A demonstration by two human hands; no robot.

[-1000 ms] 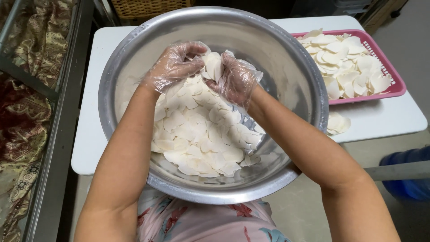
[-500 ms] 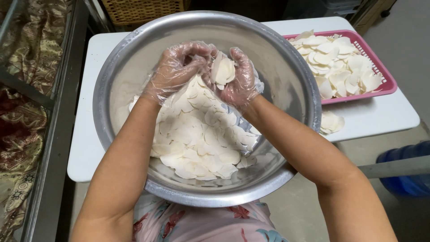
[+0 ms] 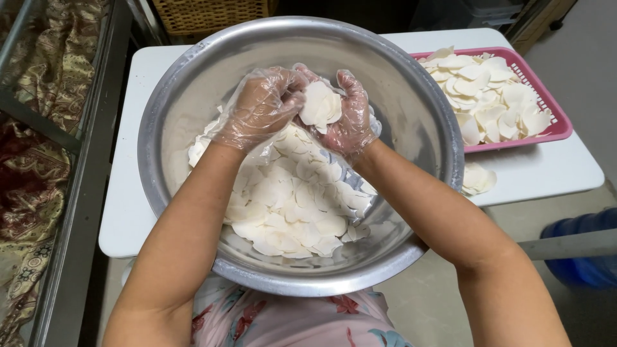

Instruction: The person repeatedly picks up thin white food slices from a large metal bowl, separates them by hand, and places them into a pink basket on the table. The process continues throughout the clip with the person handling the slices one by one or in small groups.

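**Gloved hands cup white slices over steel bowl**

Both hands, in clear plastic gloves, meet above the far side of the steel bowl (image 3: 193, 103). The left hand (image 3: 260, 109) curls loosely against a small stack of white slices (image 3: 320, 106), which the right hand (image 3: 350, 119) cradles in its palm. More slices (image 3: 289, 205) heap the bowl's bottom. At the tabletop's (image 3: 546, 167) far right corner sits a pink tray (image 3: 562, 125) of slices.
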